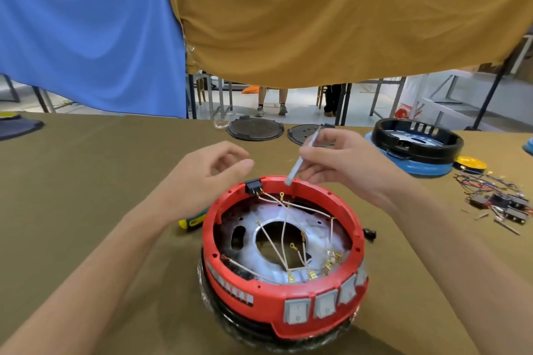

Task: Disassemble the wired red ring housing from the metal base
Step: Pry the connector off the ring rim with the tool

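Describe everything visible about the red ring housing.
The red ring housing looks like glossy plastic, a round open ring sitting level on a dark base on the brown table cloth. Grey rocker switches line its near wall; a black switch sits in its far rim. Pale wires with brass terminals cross inside over a metal plate. The right hand holds a grey tool whose tip meets the far rim.
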Demonstrator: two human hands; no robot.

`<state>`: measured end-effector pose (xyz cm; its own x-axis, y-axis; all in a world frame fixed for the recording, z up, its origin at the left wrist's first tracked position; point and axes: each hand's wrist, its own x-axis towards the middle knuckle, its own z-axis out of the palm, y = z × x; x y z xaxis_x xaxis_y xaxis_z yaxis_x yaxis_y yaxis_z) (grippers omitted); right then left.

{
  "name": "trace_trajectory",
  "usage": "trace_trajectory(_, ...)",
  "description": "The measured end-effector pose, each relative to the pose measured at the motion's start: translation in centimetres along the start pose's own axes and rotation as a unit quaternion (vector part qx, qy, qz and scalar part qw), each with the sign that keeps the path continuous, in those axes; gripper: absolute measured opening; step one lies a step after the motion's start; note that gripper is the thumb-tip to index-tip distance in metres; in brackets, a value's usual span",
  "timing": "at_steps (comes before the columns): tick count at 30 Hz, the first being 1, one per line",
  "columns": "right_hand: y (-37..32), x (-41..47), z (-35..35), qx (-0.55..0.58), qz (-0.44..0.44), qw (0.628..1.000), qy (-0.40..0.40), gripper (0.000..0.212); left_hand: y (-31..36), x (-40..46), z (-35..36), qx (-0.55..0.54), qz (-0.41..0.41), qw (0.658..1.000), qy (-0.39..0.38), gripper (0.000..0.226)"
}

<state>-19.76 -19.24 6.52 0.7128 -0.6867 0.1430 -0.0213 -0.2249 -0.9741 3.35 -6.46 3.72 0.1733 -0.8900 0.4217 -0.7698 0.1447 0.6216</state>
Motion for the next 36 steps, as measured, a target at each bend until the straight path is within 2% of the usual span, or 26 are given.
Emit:
trace_trajectory(2,0.2,1.0,2.1,0.034,-0.002,0.999,-0.022,0.018,1.8,0.1,1.0,-0.054,0.017,0.996,-0.066,0.037)
trace_trajectory(6,1.5,2.2,3.8,0.021,0.007,0.999,-0.025,0.020,1.5,1.0,2.5,-0.031,0.060,0.997,-0.030,0.012)
trace_trajectory(8,1.9,2.7,3.3,-0.074,-0.012,0.997,-0.015,0.025,0.4,1.2,2.2,0.010,0.072,0.997,-0.029,0.017)
trace_trajectory(10,2.4,3.2,2.8,-0.192,-0.047,0.980,0.026,0.025,-1.0,1.3,1.7,0.052,0.074,0.995,-0.035,0.021)
trace_trajectory(12,3.0,3.6,2.7,-0.263,-0.077,0.961,0.047,0.019,-2.2,1.2,1.5,0.085,0.063,0.993,-0.042,0.020)
trace_trajectory(14,4.0,3.7,3.3,-0.323,-0.087,0.942,0.009,0.015,-2.7,1.2,1.4,0.144,0.067,0.986,-0.051,0.016)
trace_trajectory(16,4.8,3.8,3.7,-0.380,-0.095,0.920,-0.016,0.007,-2.7,1.2,1.1,0.186,0.064,0.979,-0.048,0.023)
trace_trajectory(18,5.0,3.9,3.7,-0.381,-0.093,0.920,-0.016,0.010,-2.7,1.0,0.5,0.200,0.067,0.977,-0.037,0.031)
trace_trajectory(21,5.0,3.7,3.5,-0.393,-0.091,0.914,-0.043,0.017,-2.4,0.4,0.1,0.189,0.096,0.977,-0.032,0.027)
trace_trajectory(24,5.3,3.6,3.7,-0.415,-0.093,0.903,-0.058,0.013,-1.8,0.1,0.7,0.192,0.115,0.974,-0.035,0.027)
trace_trajectory(36,5.5,3.9,3.7,-0.408,-0.095,0.906,-0.058,0.011,-1.7,-0.1,1.6,0.227,0.090,0.969,-0.037,0.034)
